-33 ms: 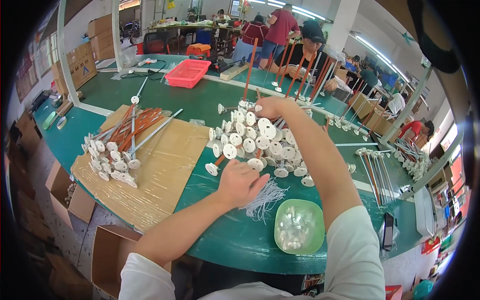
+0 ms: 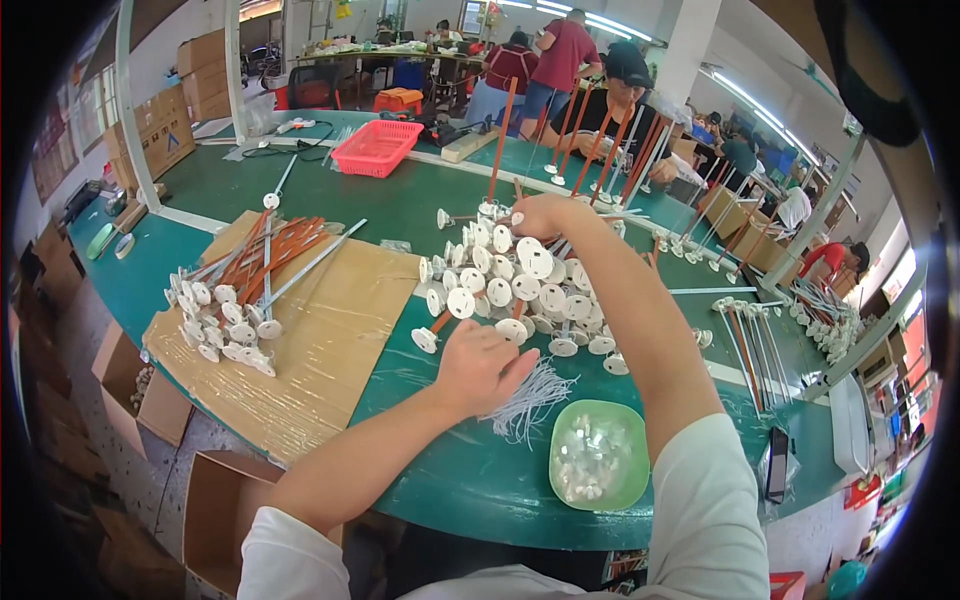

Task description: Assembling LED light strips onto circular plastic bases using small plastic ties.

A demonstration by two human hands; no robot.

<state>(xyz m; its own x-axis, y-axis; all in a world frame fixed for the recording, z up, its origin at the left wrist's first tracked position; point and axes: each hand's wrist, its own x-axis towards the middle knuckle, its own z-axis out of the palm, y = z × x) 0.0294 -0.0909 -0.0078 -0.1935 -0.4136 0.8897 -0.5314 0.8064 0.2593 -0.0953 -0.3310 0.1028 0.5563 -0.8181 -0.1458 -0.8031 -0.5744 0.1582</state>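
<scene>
A large heap of rods with round white disc ends [image 2: 538,262] lies on the green table in front of me, discs facing me. My right hand [image 2: 545,214] reaches over to its far side. Its fingers are closed around one of the disc-ended rods, mostly hidden by the hand; a small white disc shows at the fingertips. At the heap's near edge rests my left hand [image 2: 480,368], palm down, thumb apart from loosely bent fingers, with nothing visible in it. Beside it lies a bundle of thin white strings [image 2: 530,398]. A light green bowl [image 2: 640,478] contains small whitish pieces.
On the left, brown cardboard [image 2: 330,370] carries another pile of disc-ended rods [image 2: 225,320]. A red basket [image 2: 375,150] stands at the back. A phone [image 2: 777,465] lies at the right edge. Across the table a person [image 2: 625,100] works among upright rods. Open cartons [image 2: 225,520] stand below left.
</scene>
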